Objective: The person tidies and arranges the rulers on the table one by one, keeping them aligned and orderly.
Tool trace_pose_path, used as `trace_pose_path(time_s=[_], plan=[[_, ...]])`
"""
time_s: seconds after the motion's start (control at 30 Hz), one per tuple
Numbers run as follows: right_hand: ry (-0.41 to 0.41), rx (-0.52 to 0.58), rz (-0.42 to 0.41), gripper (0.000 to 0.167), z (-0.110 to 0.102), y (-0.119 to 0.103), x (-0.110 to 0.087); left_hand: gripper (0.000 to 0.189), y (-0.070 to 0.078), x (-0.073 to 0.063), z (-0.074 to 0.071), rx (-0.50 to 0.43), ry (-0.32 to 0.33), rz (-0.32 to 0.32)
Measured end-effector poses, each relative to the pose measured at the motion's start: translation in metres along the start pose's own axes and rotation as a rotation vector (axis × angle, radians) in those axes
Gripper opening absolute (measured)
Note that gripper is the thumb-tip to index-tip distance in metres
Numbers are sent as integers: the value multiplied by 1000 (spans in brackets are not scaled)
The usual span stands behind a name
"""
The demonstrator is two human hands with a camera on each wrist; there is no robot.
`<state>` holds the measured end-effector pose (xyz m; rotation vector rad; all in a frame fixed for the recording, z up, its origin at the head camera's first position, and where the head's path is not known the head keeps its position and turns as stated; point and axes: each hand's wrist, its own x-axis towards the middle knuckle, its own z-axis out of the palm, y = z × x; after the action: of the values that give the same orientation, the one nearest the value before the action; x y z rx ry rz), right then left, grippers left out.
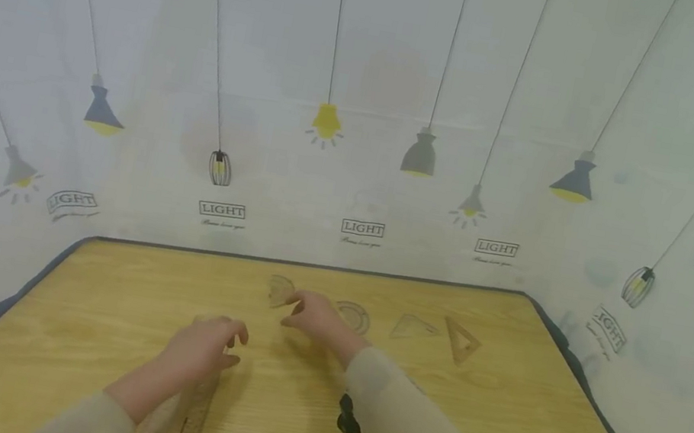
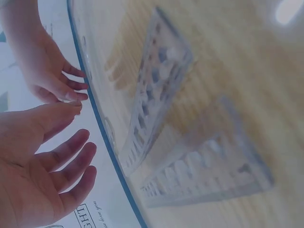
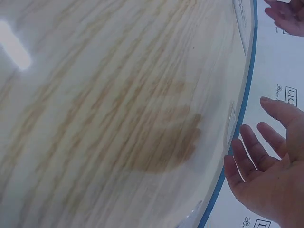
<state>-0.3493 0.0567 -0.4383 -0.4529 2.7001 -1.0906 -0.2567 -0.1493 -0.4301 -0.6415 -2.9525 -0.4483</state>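
My right hand [image 1: 322,318] hovers over the far part of the table, its fingertips beside a clear half-round protractor [image 1: 280,290]. In the right wrist view its fingers are loosely spread with nothing between them. Nearer and to the left, my left hand [image 1: 202,346] hangs above the table, fingers relaxed and holding nothing. Beneath it lie two clear plastic pieces with markings: a ruler-like strip [image 2: 159,85] and a second piece [image 2: 209,166], both blurred. Just right of my right hand is another clear protractor [image 1: 355,317], partly covered by that hand.
Two clear set squares, one faint [image 1: 414,327] and one darker [image 1: 461,342], lie at the back right of the wooden table [image 1: 493,413]. A small black object [image 1: 348,418] shows beside the right sleeve. Lamp-printed white walls [image 1: 366,189] enclose the back and sides.
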Motion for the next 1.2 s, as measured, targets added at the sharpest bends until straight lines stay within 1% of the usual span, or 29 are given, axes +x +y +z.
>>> trace_pose_path(time_s=[0.1,0.23,0.33,0.43,0.57,0.7,0.83,0.97,1.07,1.2], plan=[[4,7,22,40,-3,2,-3,27,-2,9,-1,13,-13,-6],[10,49,26,42,-7,5,-4,27,-7,22,-4,37,-20,-7],[29,73,31,43,-11,4,-3,26,-12,33,-6,46,-15,-6],[60,71,42,43,-14,4,-4,26,-16,44,-7,54,-20,-1],[87,76,44,44,-16,5,-4,26,-21,58,-4,73,-60,-14],[93,117,39,45,-18,7,0,27,-22,72,0,89,-100,-28],[85,145,40,45,-14,8,6,27,-25,85,4,93,-118,-30],[94,167,50,45,-10,8,12,25,-28,99,6,88,-111,-17],[113,193,74,45,-6,6,16,25,-33,108,8,88,-107,-10],[138,207,110,46,0,3,21,26,-43,117,13,78,-115,-28]])
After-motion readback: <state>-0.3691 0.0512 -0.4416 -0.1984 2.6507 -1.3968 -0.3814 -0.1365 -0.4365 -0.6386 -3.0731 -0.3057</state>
